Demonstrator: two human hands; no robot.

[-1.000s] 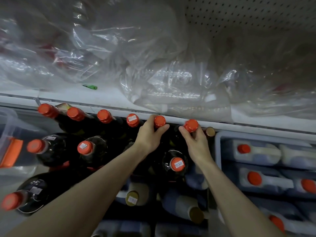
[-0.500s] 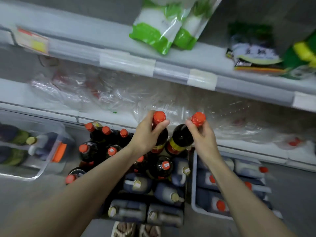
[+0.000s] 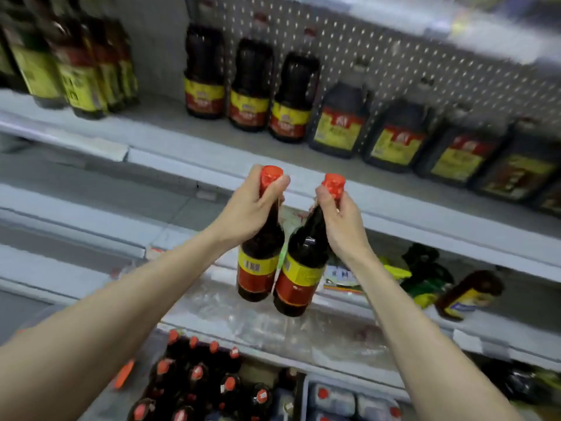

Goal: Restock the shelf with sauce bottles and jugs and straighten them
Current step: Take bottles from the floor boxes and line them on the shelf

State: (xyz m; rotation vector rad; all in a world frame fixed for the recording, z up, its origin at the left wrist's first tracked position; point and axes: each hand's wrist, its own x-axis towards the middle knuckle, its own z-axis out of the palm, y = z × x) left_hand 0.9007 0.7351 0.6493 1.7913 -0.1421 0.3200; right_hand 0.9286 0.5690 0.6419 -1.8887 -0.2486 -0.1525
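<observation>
Red-capped sauce bottles, two, mid-air below the stocked shelf (image 3: 170,123): left hand (image 3: 249,208) curled round the left bottle (image 3: 260,256) at its neck, right hand (image 3: 343,226) likewise round the tilted right bottle (image 3: 303,268); lower bodies apparently touching, liable to knock or slip from neck-only holds.

The left bottle (image 3: 260,259), in the left hand (image 3: 247,209), hangs just beside the right bottle (image 3: 303,268), in the right hand (image 3: 343,227). Behind and above, a shelf (image 3: 194,153) carries shelved bottles (image 3: 249,86), with jugs (image 3: 340,120) to their right. Spare bottles (image 3: 197,378) stand below.

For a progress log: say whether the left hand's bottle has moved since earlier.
Yes: the bottle rose out of the floor bottles toward the sauce shelf.
</observation>
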